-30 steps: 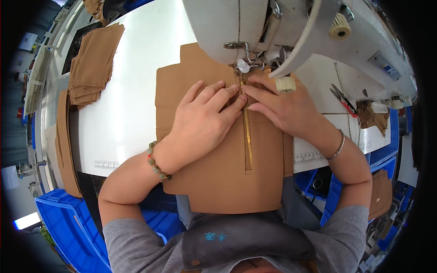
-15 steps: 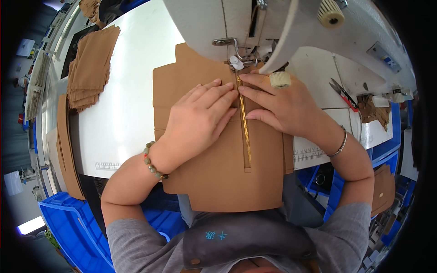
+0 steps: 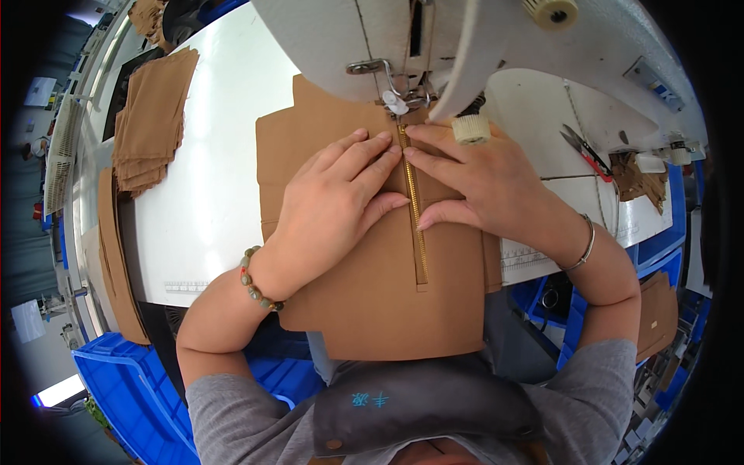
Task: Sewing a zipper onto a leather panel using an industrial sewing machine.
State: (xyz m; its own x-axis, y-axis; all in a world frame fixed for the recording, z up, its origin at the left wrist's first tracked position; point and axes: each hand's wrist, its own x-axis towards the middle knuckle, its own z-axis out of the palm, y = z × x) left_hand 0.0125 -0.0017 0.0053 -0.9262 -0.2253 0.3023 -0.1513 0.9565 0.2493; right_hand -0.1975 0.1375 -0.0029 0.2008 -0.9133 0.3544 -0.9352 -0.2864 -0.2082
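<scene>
A brown fabric panel [image 3: 372, 310] lies under the sewing machine [image 3: 372, 46], its near edge hanging over the table front. A gold-toothed zipper [image 3: 419, 248] runs lengthwise in a slot of the panel, its far end by the presser foot [image 3: 397, 108]. Flat on the panel, left of the zipper, rests my left hand [image 3: 333, 190], fingers stretched and thumb near the teeth. To the right, my right hand [image 3: 480, 174] presses with fingers spread, its fingertips along the zipper's edge. Part of that hand is hidden behind a cream knob [image 3: 470, 129].
Stacked brown fabric pieces [image 3: 155, 116] lie at the left of the white table [image 3: 209, 225]. Black-and-red snips [image 3: 585, 151] and fabric scraps [image 3: 639, 182] are at the right. Blue bins [image 3: 132, 387] stand below at left, with others at right.
My two thumbs have spread farther from the other fingers, toward the near end of the zipper. The panel has hardly moved; the whole view has shifted slightly.
</scene>
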